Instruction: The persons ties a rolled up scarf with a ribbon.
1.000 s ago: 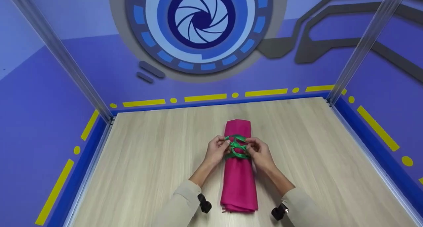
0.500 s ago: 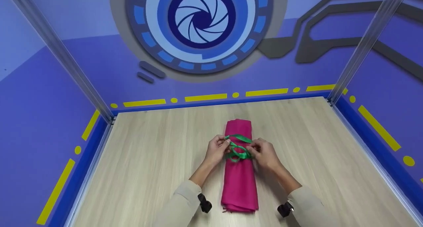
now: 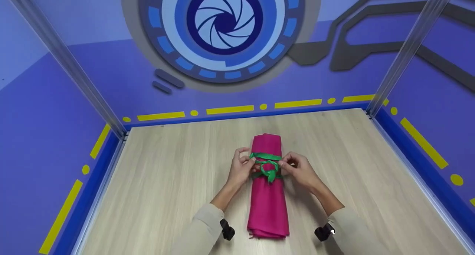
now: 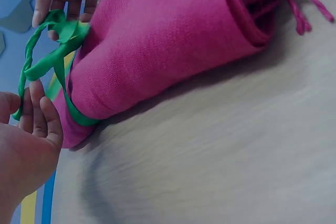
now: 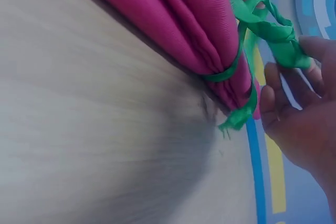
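Note:
A rolled magenta scarf (image 3: 268, 210) lies lengthwise on the table, with twisted fringe (image 4: 304, 3) at its near end in the left wrist view. Green ribbon (image 3: 271, 157) runs round its upper half, with loops and a knot on top. At the scarf's left side, my left hand (image 3: 239, 170) pinches one ribbon strand between thumb and forefinger. Opposite it, my right hand (image 3: 300, 171) pinches another part of the ribbon; the right wrist view shows a wide ribbon loop (image 5: 286, 38) reaching its fingers. A frayed ribbon end (image 5: 239, 120) hangs beside the scarf.
The pale wooden table (image 3: 167, 180) is bounded by blue printed panels (image 3: 92, 80) at the back and both sides. Metal posts (image 3: 404, 51) stand at the back corners. A small black device (image 3: 324, 232) sits at each sleeve cuff.
My right hand has shifted slightly to the right, drawing ribbon with it. The loops over the scarf look narrower, and a tail now hangs lower at the middle. My left hand stays nearly in place.

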The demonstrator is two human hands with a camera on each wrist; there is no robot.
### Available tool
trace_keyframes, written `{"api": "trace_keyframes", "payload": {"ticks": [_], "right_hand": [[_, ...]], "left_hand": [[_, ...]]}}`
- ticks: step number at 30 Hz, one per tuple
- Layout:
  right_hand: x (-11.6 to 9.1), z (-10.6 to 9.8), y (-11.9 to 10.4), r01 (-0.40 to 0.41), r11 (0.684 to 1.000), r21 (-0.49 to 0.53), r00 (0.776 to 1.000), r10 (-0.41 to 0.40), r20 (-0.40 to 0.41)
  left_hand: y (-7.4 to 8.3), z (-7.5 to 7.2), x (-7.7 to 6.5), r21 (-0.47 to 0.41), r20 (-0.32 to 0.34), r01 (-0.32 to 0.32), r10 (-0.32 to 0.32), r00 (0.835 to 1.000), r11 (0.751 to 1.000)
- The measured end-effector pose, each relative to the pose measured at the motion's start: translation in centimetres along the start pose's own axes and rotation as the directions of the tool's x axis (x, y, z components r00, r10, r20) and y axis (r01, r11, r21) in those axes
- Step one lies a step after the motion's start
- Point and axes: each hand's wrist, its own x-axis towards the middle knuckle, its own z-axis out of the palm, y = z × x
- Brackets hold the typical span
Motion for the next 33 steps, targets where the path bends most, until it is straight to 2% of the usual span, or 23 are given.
{"api": "trace_keyframes", "payload": {"ticks": [5, 8, 11, 14, 15, 18, 21, 23, 25, 29, 31, 33], "right_hand": [[0.1, -0.5, -0.3, 0.015, 0.999, 0.034, 1.0, -0.014, -0.027], [0.1, -0.7, -0.5, 0.033, 0.999, -0.005, 0.999, -0.033, -0.027], [0.1, -0.9, -0.7, 0.046, 0.996, -0.078, 0.999, -0.047, -0.01], [0.0, -1.1, -0.9, 0.054, 0.985, -0.162, 0.999, -0.055, -0.001], [-0.2, -1.1, -1.5, 0.055, 0.981, -0.184, 0.998, -0.056, 0.0], [-0.4, -1.1, -2.5, 0.058, 0.97, -0.236, 0.998, -0.061, -0.005], [-0.5, -1.2, -2.6, 0.072, 0.96, -0.271, 0.997, -0.075, 0.0], [-0.3, -1.6, -1.5, 0.082, 0.955, -0.284, 0.996, -0.084, 0.004], [-0.3, -1.8, -1.1, 0.092, 0.952, -0.293, 0.996, -0.094, 0.005], [-0.4, -2.2, -1.2, 0.103, 0.951, -0.293, 0.994, -0.105, 0.01], [-0.4, -2.4, -1.3, 0.114, 0.948, -0.297, 0.993, -0.114, 0.018], [-0.4, -2.6, -1.4, 0.12, 0.946, -0.3, 0.993, -0.117, 0.027]], "left_hand": [[0.7, -0.8, 0.0, 0.068, 0.069, -0.062, 0.057, 0.996, 0.996], [1.2, -1.3, 0.0, 0.141, 0.107, -0.105, 0.09, 0.99, 0.984], [1.8, -2.0, -0.2, 0.253, 0.131, -0.144, 0.114, 0.985, 0.957], [2.1, -2.6, -0.4, 0.381, 0.148, -0.192, 0.146, 0.978, 0.904], [2.2, -2.8, -0.3, 0.423, 0.155, -0.209, 0.157, 0.975, 0.882], [2.4, -3.3, -0.2, 0.542, 0.168, -0.258, 0.198, 0.966, 0.8], [2.6, -3.5, -0.2, 0.627, 0.176, -0.283, 0.223, 0.959, 0.726], [2.7, -3.6, -0.3, 0.652, 0.185, -0.297, 0.233, 0.955, 0.698], [2.9, -3.8, -0.4, 0.641, 0.205, -0.311, 0.233, 0.951, 0.702], [3.2, -4.4, -0.4, 0.601, 0.239, -0.325, 0.224, 0.945, 0.731], [3.4, -4.8, -0.5, 0.602, 0.254, -0.337, 0.226, 0.94, 0.724], [3.6, -5.2, -0.7, 0.613, 0.27, -0.355, 0.235, 0.934, 0.706]]}}
